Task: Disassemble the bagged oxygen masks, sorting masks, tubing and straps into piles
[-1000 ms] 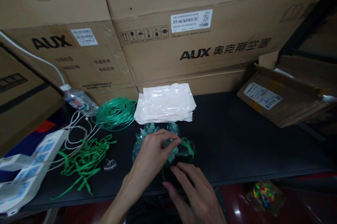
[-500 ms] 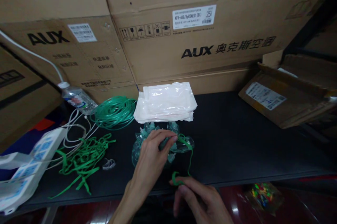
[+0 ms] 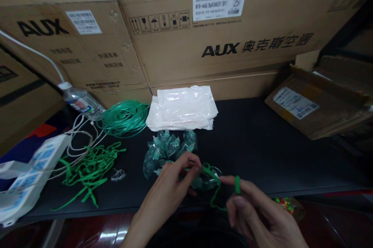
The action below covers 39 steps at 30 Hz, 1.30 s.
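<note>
Between my hands runs a green elastic strap (image 3: 215, 197), hanging slack in a curve. My left hand (image 3: 171, 189) is closed, thumb and fingertips pinching the strap beside a clear green plastic mask (image 3: 207, 182), partly hidden by my fingers. To the right, my right hand (image 3: 262, 213) holds the strap's other part, which loops over the index finger above the thumb; that fingertip points at the mask. Behind my left hand sits a pile of similar clear green masks (image 3: 171, 145). Whether the strap passes through the mask's edge I cannot tell.
Tangled green straps (image 3: 90, 170), small clear clips (image 3: 118, 175), coiled green tubing (image 3: 125, 118) and a power strip (image 3: 37, 174) lie left. White packets (image 3: 183, 108) stand behind the masks, before large cartons (image 3: 169, 58). A bottle (image 3: 83, 102) leans left; an open carton (image 3: 309, 100) sits right.
My right hand has moved right and up, bringing the strap on its index finger closer to the mask. My left hand has shifted slightly down and right, with the mask drawn nearer the table's front edge.
</note>
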Available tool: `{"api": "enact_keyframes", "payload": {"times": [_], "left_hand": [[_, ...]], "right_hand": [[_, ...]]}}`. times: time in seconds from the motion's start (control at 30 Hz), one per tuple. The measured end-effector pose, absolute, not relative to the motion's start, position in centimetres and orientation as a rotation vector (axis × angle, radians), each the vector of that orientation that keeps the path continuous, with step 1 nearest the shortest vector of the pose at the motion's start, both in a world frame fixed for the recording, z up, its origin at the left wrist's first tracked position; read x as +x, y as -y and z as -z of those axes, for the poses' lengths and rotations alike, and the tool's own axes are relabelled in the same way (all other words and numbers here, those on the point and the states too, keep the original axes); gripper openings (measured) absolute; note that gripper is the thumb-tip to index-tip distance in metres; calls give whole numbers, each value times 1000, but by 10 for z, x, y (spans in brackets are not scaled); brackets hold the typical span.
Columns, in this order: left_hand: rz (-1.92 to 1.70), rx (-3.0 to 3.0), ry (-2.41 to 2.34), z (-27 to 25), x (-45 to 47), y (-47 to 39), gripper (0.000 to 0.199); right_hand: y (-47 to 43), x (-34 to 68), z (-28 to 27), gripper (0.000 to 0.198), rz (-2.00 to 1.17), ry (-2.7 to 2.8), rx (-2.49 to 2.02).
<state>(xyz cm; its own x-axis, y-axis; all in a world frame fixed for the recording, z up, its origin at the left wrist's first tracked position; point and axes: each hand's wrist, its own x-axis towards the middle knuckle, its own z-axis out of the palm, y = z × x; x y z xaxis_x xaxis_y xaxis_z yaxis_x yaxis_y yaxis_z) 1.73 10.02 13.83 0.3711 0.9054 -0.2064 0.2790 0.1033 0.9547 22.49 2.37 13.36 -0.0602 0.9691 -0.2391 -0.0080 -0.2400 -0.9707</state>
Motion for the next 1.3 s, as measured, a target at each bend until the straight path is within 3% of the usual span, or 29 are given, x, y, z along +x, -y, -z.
{"api": "enact_keyframes", "payload": {"times": [0.13,0.4,0.53,0.7,0.9,1.0,1.3], "left_hand": [[-545,1421,-1098,-143,15,-95,26],[-578,1530,-1034,-146,17,-87,12],[-670,1641,-1208,-146,12,-87,14],[-706,1648,-1171,-154,0,-83,14],[-676,1608,-1129,-153,-2,-78,14],[-627,1593,-1150,-153,-3,-76,15],[-627,1509,-1167,-155,-18,-65,19]], "right_hand": [[-32,214,-128,30,-1356,1361,-1275],[-42,208,-138,46,-1344,1273,-1299],[-40,223,-138,33,-1326,1283,-1319],[-39,229,-143,38,-1481,1348,-1355],[-50,222,-176,19,-1080,1481,-1299],[-57,215,-189,23,-915,1557,-1217],[-63,200,-178,28,-1032,1624,-1156]]}}
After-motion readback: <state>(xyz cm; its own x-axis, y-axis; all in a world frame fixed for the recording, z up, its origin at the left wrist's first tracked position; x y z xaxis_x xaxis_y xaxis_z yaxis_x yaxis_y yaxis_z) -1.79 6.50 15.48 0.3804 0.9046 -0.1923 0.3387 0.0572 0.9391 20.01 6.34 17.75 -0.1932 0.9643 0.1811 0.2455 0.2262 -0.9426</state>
